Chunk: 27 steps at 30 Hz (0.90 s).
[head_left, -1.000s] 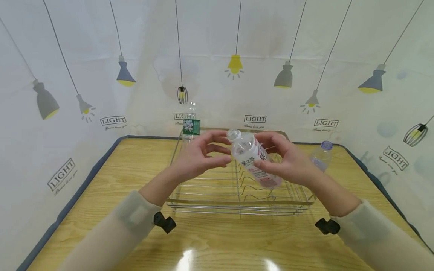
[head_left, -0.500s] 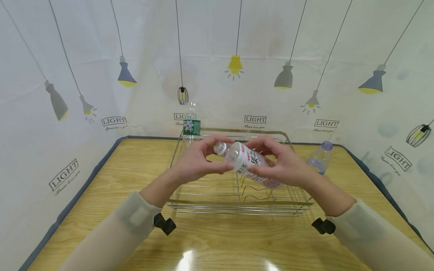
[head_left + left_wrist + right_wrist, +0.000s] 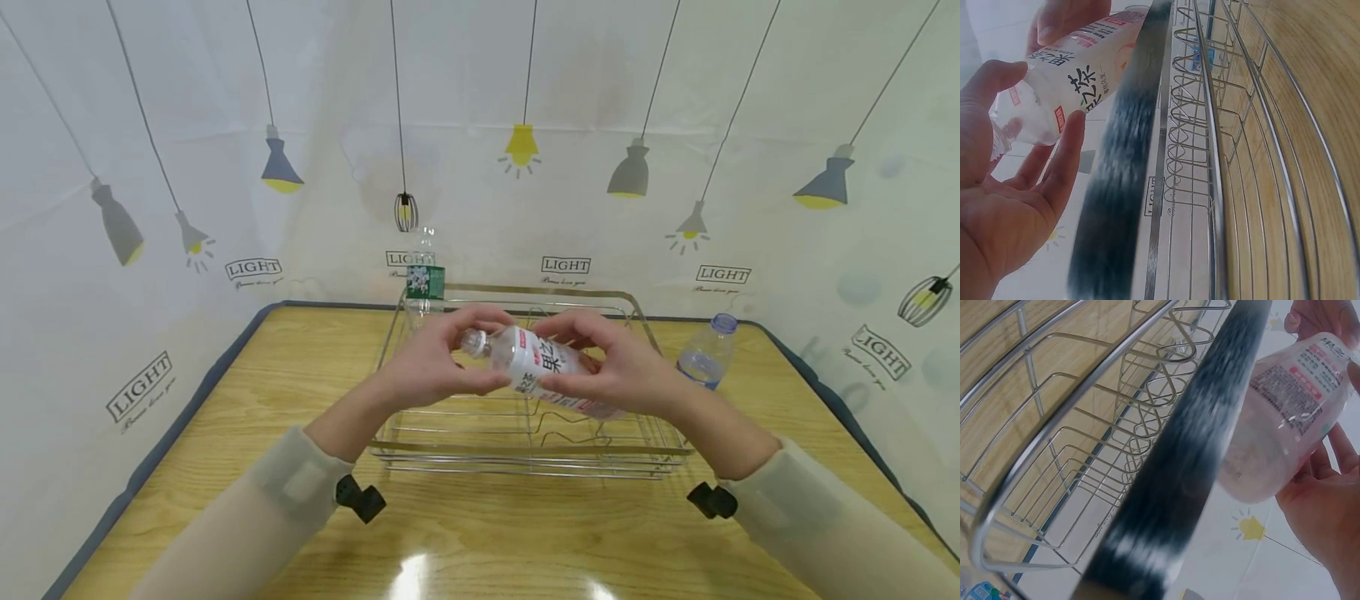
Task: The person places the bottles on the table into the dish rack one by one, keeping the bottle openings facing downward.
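Observation:
Both hands hold a clear plastic bottle [image 3: 551, 362] above a wire rack. It lies tilted, its clear neck to the left and its base lower right. A white label with black characters and red patches wraps the bottle. My left hand [image 3: 438, 362] has its thumb and fingers around the shoulder, close to the neck. My right hand [image 3: 626, 367] grips the labelled body, thumb in front and fingers behind. In the left wrist view, left fingertips touch the bottle [image 3: 1079, 81]. From the right wrist, the bottle's pinkish base [image 3: 1254, 456] shows beside the palm.
Beneath the hands stands the metal wire rack [image 3: 450, 450] on a wooden table [image 3: 480, 533]. At its back left, a clear bottle with a green label [image 3: 425, 282] stands upright. Right of the rack is a bottle with a blue-purple rim [image 3: 705, 354]. A lamp-printed cloth [image 3: 465, 167] surrounds the table.
The bottle has tipped from steep to nearly level, its neck swinging left and down. The left hand, apart from it at first, has come around its shoulder. Both hands have lowered slightly.

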{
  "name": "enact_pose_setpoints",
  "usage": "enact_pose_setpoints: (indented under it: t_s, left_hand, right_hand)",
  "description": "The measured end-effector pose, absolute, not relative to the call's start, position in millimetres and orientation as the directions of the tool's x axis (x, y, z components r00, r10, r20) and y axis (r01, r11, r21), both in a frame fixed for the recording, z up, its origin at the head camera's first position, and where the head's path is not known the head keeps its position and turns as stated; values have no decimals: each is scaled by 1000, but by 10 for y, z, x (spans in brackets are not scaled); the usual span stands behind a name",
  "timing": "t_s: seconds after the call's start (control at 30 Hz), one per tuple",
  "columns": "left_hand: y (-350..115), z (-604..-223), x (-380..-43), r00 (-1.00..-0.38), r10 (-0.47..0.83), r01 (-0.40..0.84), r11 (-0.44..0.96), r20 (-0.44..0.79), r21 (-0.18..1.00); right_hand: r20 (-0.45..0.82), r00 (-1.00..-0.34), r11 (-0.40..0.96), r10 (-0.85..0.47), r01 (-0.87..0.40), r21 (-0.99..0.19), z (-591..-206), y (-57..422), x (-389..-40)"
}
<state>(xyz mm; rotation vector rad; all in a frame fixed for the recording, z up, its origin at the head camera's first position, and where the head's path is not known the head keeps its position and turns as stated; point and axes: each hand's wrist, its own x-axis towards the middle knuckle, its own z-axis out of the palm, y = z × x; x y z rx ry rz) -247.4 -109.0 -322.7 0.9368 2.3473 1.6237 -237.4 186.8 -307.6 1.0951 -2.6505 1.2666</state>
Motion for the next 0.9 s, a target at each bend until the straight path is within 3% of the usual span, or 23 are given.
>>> enact_pose_setpoints:
  t_s: [0.23, 0.47, 0.9]
  left_hand:
    - [-1199, -3303, -2488, -817, 537, 366, 201, 210, 909]
    - [-1359, -3362, -2495, -833, 519, 302, 138, 191, 943]
    - [-1472, -3411, -2460, -836, 500, 325, 125, 223, 938]
  right_hand:
    - [232, -795, 391, -560, -501, -772, -3067, 1970, -2385]
    - [252, -832, 503, -494, -510, -698, -3096, 2136, -2380]
    - [313, -773, 389, -551, -570, -724, -3208, 2265, -2399]
